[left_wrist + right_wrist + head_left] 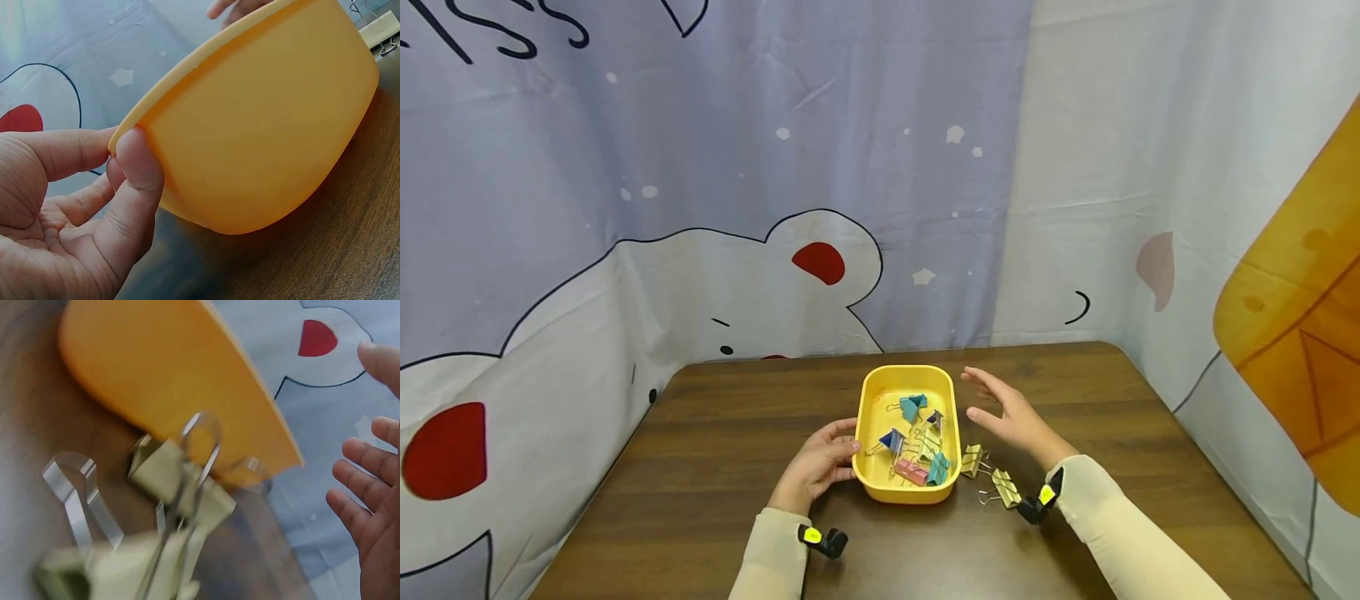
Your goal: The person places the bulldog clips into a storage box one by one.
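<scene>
A yellow plastic tray [906, 495] holds several binder clips in teal, blue, pink and pale gold, among them a pink one [912, 472] and a teal one [938, 469]. My left hand [817, 465] is at its left side; in the left wrist view the thumb [140, 159] and a finger grip the rim. To the right of the tray, my right hand [1017, 421] is apart from it, fingers spread and holding nothing. Two gold binder clips lie on the table below that hand, one [972, 460] near the tray and another [1005, 488] closer to the wrist.
The brown wooden table [722, 467] extends on both sides of the tray. A printed curtain [925, 167] hangs behind it and along the sides. Each wrist wears a black strap with a small camera.
</scene>
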`<act>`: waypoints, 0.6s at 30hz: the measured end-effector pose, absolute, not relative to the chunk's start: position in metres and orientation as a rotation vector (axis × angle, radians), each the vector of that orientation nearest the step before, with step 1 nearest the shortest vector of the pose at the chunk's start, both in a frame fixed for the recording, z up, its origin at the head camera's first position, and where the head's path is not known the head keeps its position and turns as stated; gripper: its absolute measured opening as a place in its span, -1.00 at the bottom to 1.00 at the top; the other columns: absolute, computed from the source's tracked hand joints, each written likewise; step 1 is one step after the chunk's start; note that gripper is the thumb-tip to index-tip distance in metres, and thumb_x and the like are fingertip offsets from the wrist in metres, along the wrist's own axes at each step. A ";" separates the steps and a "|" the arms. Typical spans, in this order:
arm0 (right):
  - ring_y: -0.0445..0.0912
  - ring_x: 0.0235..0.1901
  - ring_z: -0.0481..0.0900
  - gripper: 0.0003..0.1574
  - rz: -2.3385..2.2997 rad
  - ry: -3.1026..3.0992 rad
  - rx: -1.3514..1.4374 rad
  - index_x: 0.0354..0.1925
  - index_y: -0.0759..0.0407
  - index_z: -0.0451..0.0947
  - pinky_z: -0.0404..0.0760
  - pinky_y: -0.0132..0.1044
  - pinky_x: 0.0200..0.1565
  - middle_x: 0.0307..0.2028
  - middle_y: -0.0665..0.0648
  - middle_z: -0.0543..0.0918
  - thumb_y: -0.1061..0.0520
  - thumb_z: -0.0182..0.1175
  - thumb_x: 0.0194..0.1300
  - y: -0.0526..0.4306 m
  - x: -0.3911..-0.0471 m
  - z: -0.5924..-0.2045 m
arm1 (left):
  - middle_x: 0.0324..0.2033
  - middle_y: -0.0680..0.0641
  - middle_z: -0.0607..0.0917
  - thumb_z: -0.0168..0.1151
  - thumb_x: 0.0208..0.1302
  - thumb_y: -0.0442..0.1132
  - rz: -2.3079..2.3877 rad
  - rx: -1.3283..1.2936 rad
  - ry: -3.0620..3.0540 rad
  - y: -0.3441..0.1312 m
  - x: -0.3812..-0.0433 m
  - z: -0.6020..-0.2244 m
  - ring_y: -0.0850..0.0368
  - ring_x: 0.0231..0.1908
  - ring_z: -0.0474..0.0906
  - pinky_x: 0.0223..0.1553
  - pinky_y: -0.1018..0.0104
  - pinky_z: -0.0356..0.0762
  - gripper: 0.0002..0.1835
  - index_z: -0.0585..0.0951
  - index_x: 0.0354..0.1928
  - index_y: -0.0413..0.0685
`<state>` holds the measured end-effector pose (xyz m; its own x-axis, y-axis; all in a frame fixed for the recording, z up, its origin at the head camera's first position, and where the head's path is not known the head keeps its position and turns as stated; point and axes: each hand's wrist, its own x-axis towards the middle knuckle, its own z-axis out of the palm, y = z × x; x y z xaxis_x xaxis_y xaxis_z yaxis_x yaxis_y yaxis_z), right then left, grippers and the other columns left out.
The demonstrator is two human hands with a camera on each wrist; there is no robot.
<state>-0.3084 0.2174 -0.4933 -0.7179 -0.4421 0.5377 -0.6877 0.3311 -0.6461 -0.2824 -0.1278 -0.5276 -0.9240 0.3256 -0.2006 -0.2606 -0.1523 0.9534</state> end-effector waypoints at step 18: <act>0.35 0.09 0.29 -0.02 1.384 -2.473 1.169 0.30 0.40 0.07 0.35 0.15 0.03 0.21 0.33 0.26 0.29 0.35 0.00 0.253 -0.253 -0.514 | 0.04 -0.44 0.39 0.08 0.24 -0.43 2.088 0.114 1.723 -0.133 -0.285 -0.529 -0.08 -0.28 0.55 -0.41 0.19 0.62 -0.39 0.16 0.32 -0.17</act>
<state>-0.2529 0.2531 -0.5142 -0.7066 -0.5799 0.4055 -0.6489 0.3024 -0.6982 -0.2845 -0.1326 -0.5293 -0.9047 0.3738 -0.2046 -0.2717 -0.1363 0.9527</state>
